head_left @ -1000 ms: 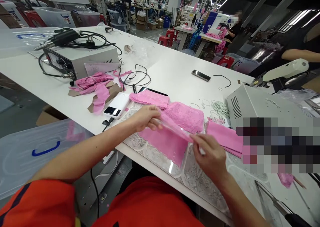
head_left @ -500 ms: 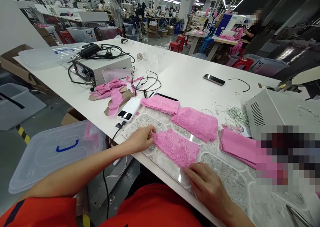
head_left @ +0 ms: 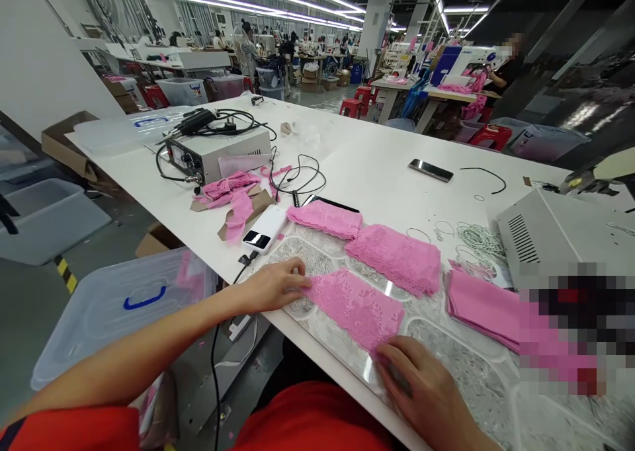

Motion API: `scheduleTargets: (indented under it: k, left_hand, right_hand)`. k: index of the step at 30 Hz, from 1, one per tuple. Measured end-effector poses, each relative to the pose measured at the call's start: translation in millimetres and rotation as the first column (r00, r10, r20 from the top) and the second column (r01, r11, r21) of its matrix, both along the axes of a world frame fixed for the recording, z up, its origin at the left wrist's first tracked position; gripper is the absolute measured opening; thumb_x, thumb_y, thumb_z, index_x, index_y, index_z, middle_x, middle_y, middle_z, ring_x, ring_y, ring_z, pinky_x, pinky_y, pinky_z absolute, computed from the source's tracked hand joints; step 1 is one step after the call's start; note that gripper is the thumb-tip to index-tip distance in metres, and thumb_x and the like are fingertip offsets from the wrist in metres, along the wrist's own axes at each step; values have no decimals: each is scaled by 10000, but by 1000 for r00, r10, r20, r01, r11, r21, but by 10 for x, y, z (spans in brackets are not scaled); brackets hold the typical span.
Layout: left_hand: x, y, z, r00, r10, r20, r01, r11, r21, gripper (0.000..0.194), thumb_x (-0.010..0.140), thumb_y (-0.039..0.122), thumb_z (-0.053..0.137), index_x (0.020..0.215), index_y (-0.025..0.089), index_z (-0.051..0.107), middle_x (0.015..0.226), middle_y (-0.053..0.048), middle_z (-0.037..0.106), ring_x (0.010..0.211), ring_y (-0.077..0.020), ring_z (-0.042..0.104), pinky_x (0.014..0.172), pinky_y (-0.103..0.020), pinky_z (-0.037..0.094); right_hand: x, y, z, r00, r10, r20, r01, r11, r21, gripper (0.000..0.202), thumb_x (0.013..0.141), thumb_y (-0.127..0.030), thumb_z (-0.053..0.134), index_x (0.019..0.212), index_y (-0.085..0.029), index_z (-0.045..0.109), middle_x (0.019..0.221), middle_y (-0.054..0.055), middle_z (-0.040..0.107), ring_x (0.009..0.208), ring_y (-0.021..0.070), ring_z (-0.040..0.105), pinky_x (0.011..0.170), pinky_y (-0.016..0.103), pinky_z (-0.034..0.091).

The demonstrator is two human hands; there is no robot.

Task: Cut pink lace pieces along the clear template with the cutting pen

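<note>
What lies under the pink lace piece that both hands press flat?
Under the pink lace piece lies a clear plastic template over pale lace. The part directly beneath is covered.

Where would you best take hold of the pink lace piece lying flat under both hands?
Probably at its two short ends, from left and right. The lace piece lies flat on the clear template, with the left hand at one end and the right hand on the other; pinching both ends should keep it spread.

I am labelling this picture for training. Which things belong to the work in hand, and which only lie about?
In hand:
- left hand and right hand, pressing the flat pink lace piece
- clear moulded plastic tray beneath it

Lying about:
- white power bank
- black smartphone
- grey metal control box
- coil of white elastic cord
</note>
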State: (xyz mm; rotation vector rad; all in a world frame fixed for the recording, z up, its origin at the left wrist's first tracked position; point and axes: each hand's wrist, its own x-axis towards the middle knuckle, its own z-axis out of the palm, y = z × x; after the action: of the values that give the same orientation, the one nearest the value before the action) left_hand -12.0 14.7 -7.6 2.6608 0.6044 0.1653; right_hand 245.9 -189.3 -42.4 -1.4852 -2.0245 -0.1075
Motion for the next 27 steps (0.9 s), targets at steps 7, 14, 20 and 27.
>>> scheduleTargets:
  k: [7, 14, 20, 27]
  left_hand:
    - [77, 54, -61, 995, -74, 62, 72, 997, 30, 256, 972, 247, 432, 969, 194, 682, 1055, -68, 606, 776, -125, 596, 736, -218, 462]
    - [432, 647, 417, 983, -11, 181, 12, 1000, 1, 159, 877, 166, 497, 820, 162, 645, 920, -51, 644, 829, -150, 617, 777, -232, 483]
    - [659, 1568, 814, 932, 196, 303, -242, 963, 120, 213, 875, 224, 452, 882, 153, 652, 1035, -85, 599, 877, -179, 578, 845, -299, 461]
    - [341, 1673, 399, 962, 196, 192, -231, 955, 186, 251, 860, 279, 471, 808, 161, 687, 1105, -82, 604, 768, -143, 601, 780, -274, 484]
  right_hand:
    - [109, 115, 205, 976, -9, -218, -28, 986, -166, 151, 924, -209, 480, 815, -237, 580, 728, 13, 622, 608, 124, 608, 538, 213, 529]
    - [481, 777, 852, 904, -217, -368, 71, 925, -373, 338, 879, -450, 503, 653, -206, 564, 551, -8, 522, 468, 120, 478, 415, 228, 408]
    - [712, 1928, 1110, 915, -203, -348, 180, 979, -99, 248, 850, -387, 513, 749, -182, 610, 718, 31, 611, 641, 147, 543, 597, 284, 463]
    - [413, 2257, 597, 971, -31, -238, 23, 999, -35, 115, 811, -217, 562, 724, -202, 635, 843, 54, 632, 830, 185, 577, 773, 354, 484]
